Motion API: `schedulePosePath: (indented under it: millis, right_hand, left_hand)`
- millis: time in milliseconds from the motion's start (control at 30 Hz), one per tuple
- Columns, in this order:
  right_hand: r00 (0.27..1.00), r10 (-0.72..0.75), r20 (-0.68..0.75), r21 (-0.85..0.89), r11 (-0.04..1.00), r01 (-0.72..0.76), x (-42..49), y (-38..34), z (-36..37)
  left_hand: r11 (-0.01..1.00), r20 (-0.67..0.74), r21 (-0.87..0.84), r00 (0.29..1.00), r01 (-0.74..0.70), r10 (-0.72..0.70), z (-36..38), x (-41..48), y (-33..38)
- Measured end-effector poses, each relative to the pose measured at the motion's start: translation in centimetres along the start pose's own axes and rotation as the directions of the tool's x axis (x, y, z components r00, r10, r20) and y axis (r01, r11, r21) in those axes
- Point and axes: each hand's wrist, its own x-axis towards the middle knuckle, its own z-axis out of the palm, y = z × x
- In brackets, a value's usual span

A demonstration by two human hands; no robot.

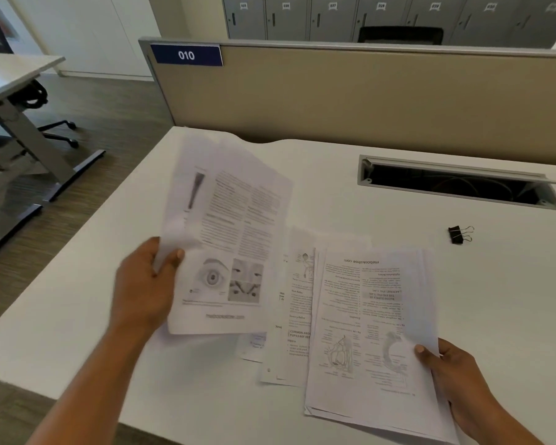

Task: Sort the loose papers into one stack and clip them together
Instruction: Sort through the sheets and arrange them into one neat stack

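Left hand [145, 284] pinches printed sheets [231, 232]; right hand [448, 370] pinches the stack [366, 335]; desk cable tray [456, 164] holds cables [475, 187]

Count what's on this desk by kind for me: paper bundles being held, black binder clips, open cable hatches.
Paper bundles held: 2, the left bundle in the left hand, the right bundle in the right hand
Black binder clips: 1, the binder clip
Open cable hatches: 1, the cable hatch
Total: 4
The loose sheets between the bundles overlap too much to count.
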Motion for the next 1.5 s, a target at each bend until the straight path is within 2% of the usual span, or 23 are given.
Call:
schedulePosePath:
  millis: [67,133,233,367,500,633,800,900,967,1033,1067,1100,1233,1333,1500]
  right_hand:
    - [1.0,0.015,-0.001,0.008,1.0,-0.015,-0.1,-0.1,0.0]
    - [1.0,0.023,-0.002,0.016,1.0,-0.023,-0.2,-0.5,0.0]
    - [1.0,-0.006,0.009,0.03,1.0,0.006,-0.6,-1.7,0.3]
    - [0.996,-0.072,0.048,0.041,0.997,0.07,-1.7,-3.8,1.2]
    - [0.981,-0.12,0.152,0.079,0.991,0.109,-3.7,-6.2,2.1]
    - [0.962,-0.155,0.223,0.13,0.983,0.128,-5.4,-8.0,2.3]
    - [0.966,-0.121,0.228,0.209,0.975,0.072,-5.9,-8.6,2.2]
    - [0.971,-0.107,0.214,0.207,0.976,0.062,-5.8,-8.6,2.0]
    - [0.971,-0.111,0.213,0.209,0.976,0.066,-5.7,-8.6,1.8]
    - [0.968,-0.126,0.217,0.208,0.975,0.081,-6.0,-8.7,1.7]
    - [0.966,-0.137,0.218,0.203,0.975,0.093,-6.2,-8.9,1.8]
    - [0.966,-0.146,0.213,0.194,0.976,0.105,-6.3,-9.0,1.8]
    - [0.976,-0.165,0.141,0.145,0.979,0.145,-5.9,-8.6,1.1]
    - [0.978,-0.097,0.186,0.19,0.98,0.061,-6.0,-8.9,0.8]
    - [0.973,-0.153,0.173,0.221,0.969,0.113,-5.6,-8.8,0.9]
  left_hand:
    - [0.992,-0.044,-0.125,0.999,-0.005,0.0,-1.6,-0.2,1.7]
    - [0.961,-0.022,-0.278,0.999,0.018,-0.025,-2.3,-0.8,3.5]
    - [0.888,0.127,-0.448,0.991,0.102,-0.049,-1.3,-2.2,5.1]
    - [0.789,0.286,-0.574,0.957,0.219,-0.057,2.3,-3.7,6.1]
    - [0.782,0.379,-0.544,0.921,0.304,-0.094,5.8,-4.9,6.5]
    - [0.823,0.44,-0.449,0.888,0.349,-0.136,7.9,-5.8,6.7]
    - [0.906,0.421,-0.303,0.895,0.294,-0.15,9.4,-6.5,6.4]
    - [0.965,0.364,-0.137,0.918,0.221,-0.159,10.0,-6.7,6.2]
    - [0.931,0.431,-0.179,0.876,0.319,-0.217,10.2,-6.7,6.1]
    - [0.796,0.578,-0.287,0.759,0.534,-0.301,10.5,-6.5,6.0]
    - [0.726,0.641,-0.317,0.702,0.611,-0.311,10.7,-6.4,5.9]
    - [0.698,0.678,-0.331,0.675,0.635,-0.292,10.8,-6.3,6.0]
    - [0.729,0.676,-0.375,0.707,0.573,-0.208,10.8,-6.1,6.4]
    - [0.749,0.653,-0.382,0.731,0.542,-0.197,11.1,-6.1,6.6]
    - [0.791,0.629,-0.376,0.76,0.482,-0.164,11.8,-6.5,6.4]
